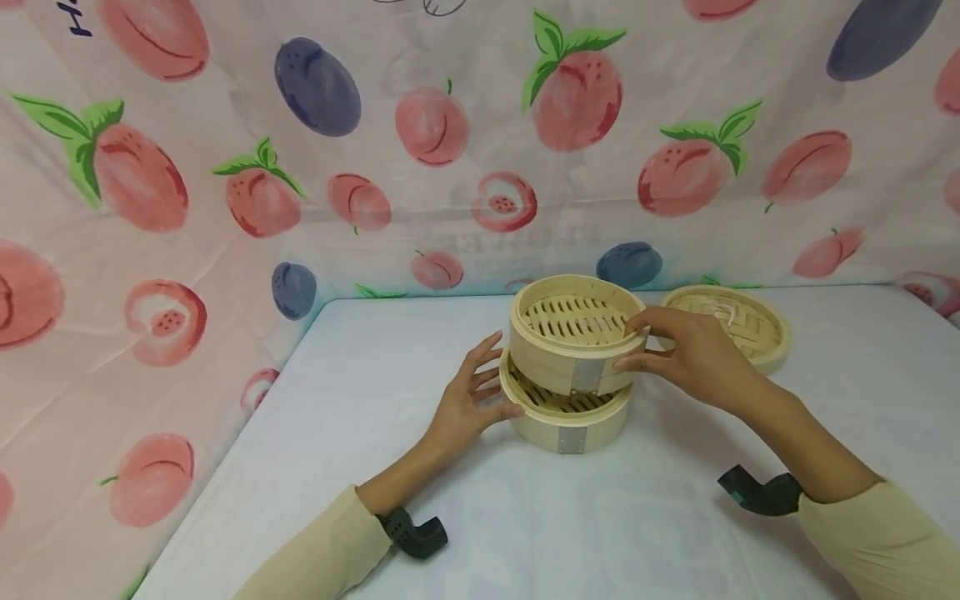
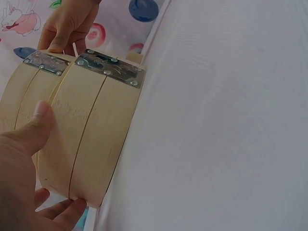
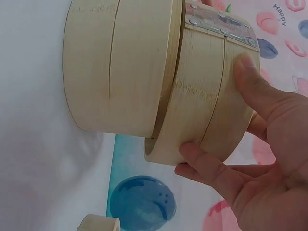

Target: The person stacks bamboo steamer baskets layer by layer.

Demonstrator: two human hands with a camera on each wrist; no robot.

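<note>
Two round bamboo steamer baskets stand one over the other on the table. The upper basket (image 1: 543, 360) sits tilted and a little off-centre; a gap shows at the front above the slatted floor of the lower basket (image 1: 534, 429). With thumb and fingers, my right hand (image 1: 693, 354) pinches the right wall of the upper basket, as the right wrist view also shows (image 3: 269, 139). My left hand (image 1: 465, 404) holds the lower basket at its left side, thumb near the rim and fingers curved around the wall. Each basket has a metal plate on its front.
A woven bamboo lid (image 1: 750, 325) lies on the white-covered table (image 1: 375, 358) behind my right hand. A fruit-printed cloth (image 1: 450, 200) hangs behind and to the left of the table. Black wrist devices (image 1: 416, 533) sit at both cuffs.
</note>
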